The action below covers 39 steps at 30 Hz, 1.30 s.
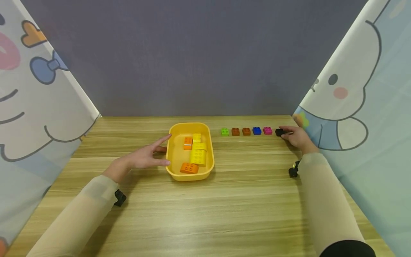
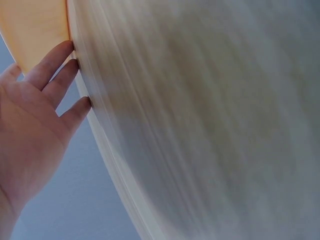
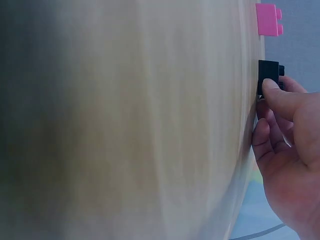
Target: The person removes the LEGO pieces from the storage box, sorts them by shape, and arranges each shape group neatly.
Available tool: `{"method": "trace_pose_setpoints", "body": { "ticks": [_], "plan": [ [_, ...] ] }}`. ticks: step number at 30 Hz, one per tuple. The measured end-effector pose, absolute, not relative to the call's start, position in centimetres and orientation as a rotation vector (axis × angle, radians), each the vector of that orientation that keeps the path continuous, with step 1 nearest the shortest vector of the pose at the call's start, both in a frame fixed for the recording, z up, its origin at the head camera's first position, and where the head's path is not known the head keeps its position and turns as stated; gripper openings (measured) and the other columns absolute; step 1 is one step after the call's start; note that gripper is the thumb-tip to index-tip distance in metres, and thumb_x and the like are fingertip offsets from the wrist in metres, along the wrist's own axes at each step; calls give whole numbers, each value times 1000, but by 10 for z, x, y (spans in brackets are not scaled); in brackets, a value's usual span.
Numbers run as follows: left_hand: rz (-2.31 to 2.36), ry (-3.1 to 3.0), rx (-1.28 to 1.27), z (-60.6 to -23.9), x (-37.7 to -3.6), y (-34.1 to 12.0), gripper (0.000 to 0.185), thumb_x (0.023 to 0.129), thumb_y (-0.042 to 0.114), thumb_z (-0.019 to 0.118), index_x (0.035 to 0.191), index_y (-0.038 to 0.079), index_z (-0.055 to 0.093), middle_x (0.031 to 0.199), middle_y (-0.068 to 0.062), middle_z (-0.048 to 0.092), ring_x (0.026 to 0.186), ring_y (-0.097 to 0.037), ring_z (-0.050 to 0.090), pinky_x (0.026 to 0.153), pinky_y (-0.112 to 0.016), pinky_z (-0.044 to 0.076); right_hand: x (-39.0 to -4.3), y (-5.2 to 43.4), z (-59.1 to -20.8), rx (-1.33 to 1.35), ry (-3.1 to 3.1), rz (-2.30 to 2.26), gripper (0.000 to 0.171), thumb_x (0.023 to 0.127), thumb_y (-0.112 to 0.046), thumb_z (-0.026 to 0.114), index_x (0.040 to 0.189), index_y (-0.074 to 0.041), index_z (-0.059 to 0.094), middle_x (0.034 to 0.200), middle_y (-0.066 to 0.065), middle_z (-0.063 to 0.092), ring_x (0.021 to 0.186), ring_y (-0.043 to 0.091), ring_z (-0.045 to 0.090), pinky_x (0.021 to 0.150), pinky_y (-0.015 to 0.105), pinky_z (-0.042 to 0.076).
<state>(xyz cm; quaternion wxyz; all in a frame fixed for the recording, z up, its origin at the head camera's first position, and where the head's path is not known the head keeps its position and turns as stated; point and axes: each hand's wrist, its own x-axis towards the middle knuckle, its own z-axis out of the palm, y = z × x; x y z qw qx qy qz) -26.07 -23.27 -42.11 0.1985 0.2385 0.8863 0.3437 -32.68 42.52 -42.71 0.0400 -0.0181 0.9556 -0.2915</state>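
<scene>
Head view showed a wooden tabletop (image 1: 244, 203) between two cartoon-printed curtains, with a grey wall behind. Just left of the frame's centre sat a yellow tray (image 1: 173, 157) holding orange and yellow bricks. The left hand (image 1: 146, 155) lay beside the tray's left wall with its fingers straight and spread, the fingertips touching the rim; it gripped nothing. In the left wrist view the same hand (image 2: 35, 125) appeared at the left edge of the frame, open, its fingertips (image 2: 64, 50) against the tray's pale edge, the rest of that picture blurred.

To the right of the tray, in the upper middle of the head view, ran a row of small bricks: green (image 1: 224, 131), two brown (image 1: 235, 131) (image 1: 246, 131), blue (image 1: 257, 131) and pink (image 1: 267, 130). At the row's right end stood a black brick (image 1: 279, 132), just beside the pink one. The right hand (image 1: 297, 137) pinched the black brick on the tabletop. The right wrist view showed it at the right edge of the frame: the thumb pressed on the black brick (image 3: 269, 75), the other fingers curled below, and the pink brick (image 3: 268, 20) above it in the upper right corner.
</scene>
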Motion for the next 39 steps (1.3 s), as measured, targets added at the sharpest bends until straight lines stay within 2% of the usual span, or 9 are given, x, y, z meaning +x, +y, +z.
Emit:
{"method": "trace_pose_setpoints", "body": {
  "ticks": [20,35,39],
  "plan": [
    [969,2478,632,-420,-261,-233,113,97,57,81,177,42,3,167,-19,54,159,-52,40,125,-81,27,-333,418,-423,-43,2984,-825,53,113,-8,57,163,4,44,149,44,54,133,62,58,115,72,45],
    [948,2484,624,-418,-258,-234,112,97,60,79,176,45,2,168,-19,52,159,-52,40,125,-81,28,-332,421,-427,-3,2935,-839,57,115,-11,53,168,3,36,157,42,48,141,60,52,118,71,42],
    [942,2487,634,-419,-258,-233,112,98,60,79,177,42,1,168,-21,52,159,-53,40,124,-80,29,-329,422,-426,-1,2914,-882,60,115,-13,54,169,2,33,157,43,46,141,62,52,120,72,40]
  ]
}}
